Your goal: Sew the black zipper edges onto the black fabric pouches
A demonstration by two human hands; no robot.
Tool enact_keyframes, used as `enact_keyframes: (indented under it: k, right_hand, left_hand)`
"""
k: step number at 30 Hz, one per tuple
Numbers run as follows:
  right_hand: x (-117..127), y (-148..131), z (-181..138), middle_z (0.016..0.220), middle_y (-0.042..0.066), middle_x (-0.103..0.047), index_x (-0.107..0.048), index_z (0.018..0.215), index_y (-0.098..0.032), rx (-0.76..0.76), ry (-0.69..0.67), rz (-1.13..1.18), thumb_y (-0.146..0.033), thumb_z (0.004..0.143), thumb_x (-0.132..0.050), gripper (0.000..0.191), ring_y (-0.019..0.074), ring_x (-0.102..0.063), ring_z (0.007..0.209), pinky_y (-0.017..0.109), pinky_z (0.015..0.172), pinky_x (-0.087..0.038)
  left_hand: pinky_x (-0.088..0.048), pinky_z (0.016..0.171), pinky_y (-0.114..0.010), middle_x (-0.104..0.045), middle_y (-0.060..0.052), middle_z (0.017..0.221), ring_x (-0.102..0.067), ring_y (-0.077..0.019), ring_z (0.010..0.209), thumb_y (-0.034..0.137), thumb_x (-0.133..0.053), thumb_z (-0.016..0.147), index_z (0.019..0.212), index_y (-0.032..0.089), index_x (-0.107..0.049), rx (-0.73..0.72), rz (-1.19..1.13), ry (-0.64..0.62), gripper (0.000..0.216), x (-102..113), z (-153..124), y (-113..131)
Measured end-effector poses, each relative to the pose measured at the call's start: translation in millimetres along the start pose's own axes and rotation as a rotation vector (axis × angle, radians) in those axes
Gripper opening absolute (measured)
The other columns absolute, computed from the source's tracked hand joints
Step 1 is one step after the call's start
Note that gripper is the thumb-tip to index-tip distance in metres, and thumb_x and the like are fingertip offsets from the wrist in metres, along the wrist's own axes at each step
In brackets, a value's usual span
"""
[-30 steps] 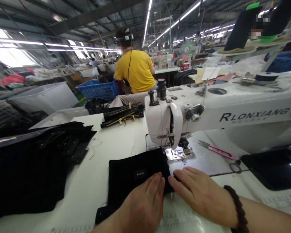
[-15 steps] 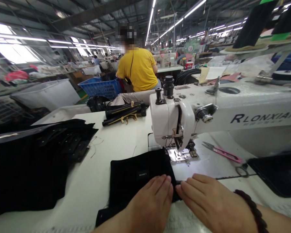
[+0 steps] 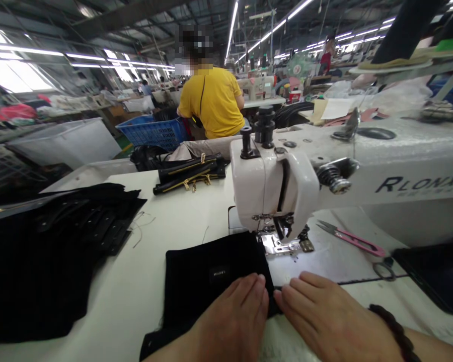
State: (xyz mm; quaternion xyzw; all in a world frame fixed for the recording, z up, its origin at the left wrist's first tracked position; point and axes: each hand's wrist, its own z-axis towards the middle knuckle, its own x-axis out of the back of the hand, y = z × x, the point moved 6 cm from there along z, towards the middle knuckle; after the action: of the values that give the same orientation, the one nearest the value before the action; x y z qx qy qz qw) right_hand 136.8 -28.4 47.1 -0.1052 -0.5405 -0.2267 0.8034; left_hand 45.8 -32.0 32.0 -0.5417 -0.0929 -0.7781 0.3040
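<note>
A black fabric piece point(image 3: 192, 296) with a small dark label point(image 3: 219, 274) lies beside the sewing machine point(image 3: 249, 181). Its upper right corner meets the metal presser foot area point(image 3: 281, 245); whether the needle is in it cannot be made out. My left hand point(image 3: 234, 317) rests over the fabric's right part, fingers together and bent down onto it, thumb hidden. At the same right edge, my right hand point(image 3: 320, 311) has its fingertips closed on a dark bit of the fabric. A dark braided band point(image 3: 394, 329) circles my right wrist.
Pink-handled thread snips point(image 3: 355, 240) and a dark phone-like slab point(image 3: 438, 276) lie to the right. A stack of black pieces point(image 3: 56, 251) covers the table's left. Black zippered pieces point(image 3: 191, 173) lie behind. Farther off, a person in yellow point(image 3: 213, 103) sits near a blue basket point(image 3: 151, 131).
The camera view has shifted slightly, with the machine looking a little larger. Both hands stay in almost the same place on the fabric.
</note>
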Motion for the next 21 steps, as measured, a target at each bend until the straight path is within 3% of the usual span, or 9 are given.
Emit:
enact_keyframes:
  k: [13, 21]
  right_hand:
    - [-4.1, 5.9, 1.0, 0.067, 0.007, -0.053, -0.060, 0.085, -0.008, -0.050, -0.040, 0.065, -0.009, 0.089, -0.017, 0.043, 0.0183, -0.044, 0.060, 0.033, 0.060, -0.033]
    - [-4.7, 8.5, -0.1, 0.068, 0.005, -0.053, -0.059, 0.081, -0.012, -0.098, 0.014, 0.035, -0.010, 0.089, -0.018, 0.042, 0.0176, -0.045, 0.062, 0.032, 0.061, -0.033]
  left_hand:
    - [-0.034, 0.086, -0.027, -0.061, -0.009, 0.106, -0.052, -0.0184, 0.097, 0.018, -0.025, 0.089, 0.098, 0.008, -0.061, -0.037, 0.000, -0.097, 0.039, -5.2, 1.7, -4.4]
    - [-0.036, 0.082, -0.027, -0.057, -0.007, 0.114, -0.050, -0.0191, 0.099, 0.023, -0.033, 0.088, 0.104, 0.011, -0.059, -0.055, -0.011, -0.232, 0.032, -15.6, 1.5, -7.2]
